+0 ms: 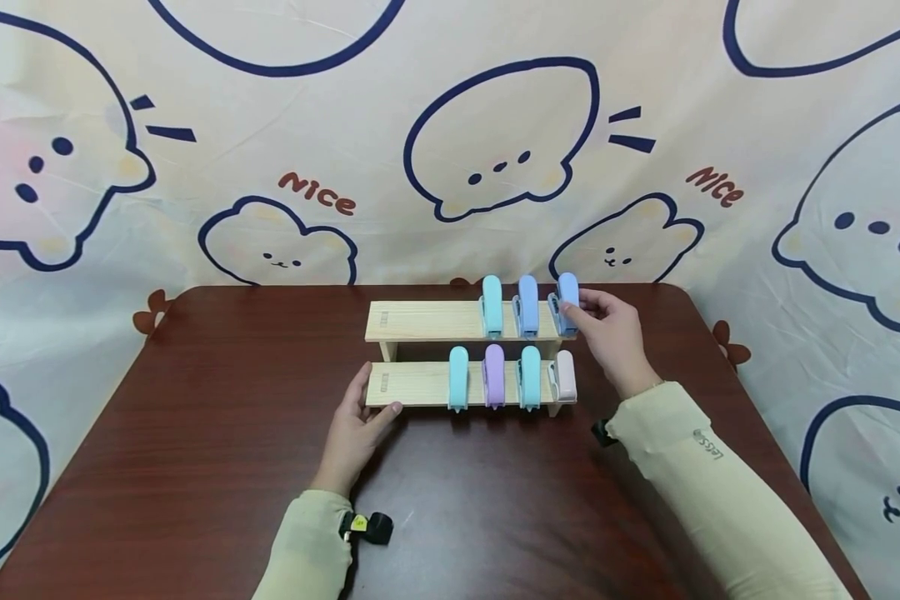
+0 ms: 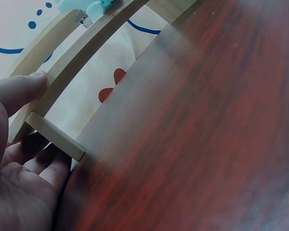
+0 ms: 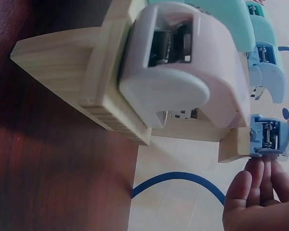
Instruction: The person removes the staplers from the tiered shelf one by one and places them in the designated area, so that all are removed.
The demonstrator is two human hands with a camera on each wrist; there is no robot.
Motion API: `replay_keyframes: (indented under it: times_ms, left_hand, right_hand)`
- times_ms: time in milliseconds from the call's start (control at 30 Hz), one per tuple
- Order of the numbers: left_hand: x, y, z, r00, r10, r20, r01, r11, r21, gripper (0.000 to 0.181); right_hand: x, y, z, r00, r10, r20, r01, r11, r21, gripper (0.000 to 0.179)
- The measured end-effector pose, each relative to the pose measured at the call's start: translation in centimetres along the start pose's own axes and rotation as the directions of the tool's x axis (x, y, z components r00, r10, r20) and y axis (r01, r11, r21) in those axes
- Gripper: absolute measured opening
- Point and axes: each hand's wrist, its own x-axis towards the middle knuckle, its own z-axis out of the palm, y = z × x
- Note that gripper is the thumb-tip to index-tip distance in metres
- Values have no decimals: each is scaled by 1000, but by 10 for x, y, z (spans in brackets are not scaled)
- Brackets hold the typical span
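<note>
Thumb and fingers of the right hand [image 1: 613,337] pinch a rounded, elongated blue plastic tool [image 1: 569,289] at the upper right end of a two-tier pale wooden rack [image 1: 427,320]; the left hand [image 1: 354,435] grips its lower tier [image 1: 416,385] at the left. Similar turquoise, blue, purple and pale-pink tools [image 1: 458,377] line both tiers. Beneath lies a dark reddish-brown table [image 1: 195,433].
</note>
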Motion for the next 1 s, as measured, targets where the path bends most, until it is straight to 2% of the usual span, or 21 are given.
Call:
replay_keyframes:
  times_ms: [633,1000]
  left_hand:
    - [0,2,0,1000,-3,-7,3,1000,10,84]
    - [2,-2,1,999,20,-28,-21,999,-48,82]
  right_hand:
    - [-3,-4,-3,999,13,-37,-13,1000,3,47]
    - [-3,-5,-7,998,-11,-68,12,1000,21,47]
